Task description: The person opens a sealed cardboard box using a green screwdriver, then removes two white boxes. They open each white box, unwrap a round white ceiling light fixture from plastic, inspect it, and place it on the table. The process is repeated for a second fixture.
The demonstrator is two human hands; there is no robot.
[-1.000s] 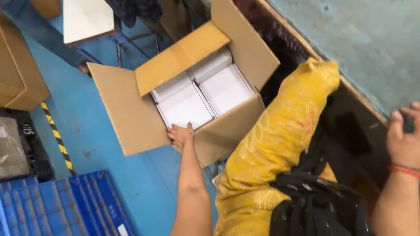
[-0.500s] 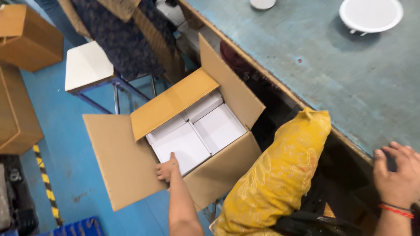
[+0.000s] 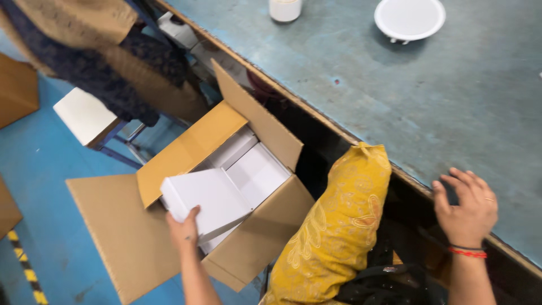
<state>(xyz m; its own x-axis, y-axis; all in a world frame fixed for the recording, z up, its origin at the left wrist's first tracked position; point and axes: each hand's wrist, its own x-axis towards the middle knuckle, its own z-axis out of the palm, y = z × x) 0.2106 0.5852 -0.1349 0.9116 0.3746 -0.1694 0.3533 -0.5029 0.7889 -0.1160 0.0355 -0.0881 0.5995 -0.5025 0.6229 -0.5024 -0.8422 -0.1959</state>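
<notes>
Half a second back, the white box point(image 3: 208, 202) lay flat among the others inside the open cardboard carton point(image 3: 169, 226); now it is raised, tilted above them. The left hand point(image 3: 183, 229) grasps its near edge. The right hand point(image 3: 467, 210) rests spread, grip released, on the counter point(image 3: 395, 101) edge.

Packing area of a small factory or workshop, blue painted floor point(image 3: 39, 164) with yellow-black hazard stripe point(image 3: 25, 265), worn grey bench point(image 3: 429, 107) with round white light fitting point(image 3: 410, 18), open cardboard carton point(image 3: 186, 226) of white boxes point(image 3: 226, 186), more cartons point(image 3: 17, 90) nearby
</notes>
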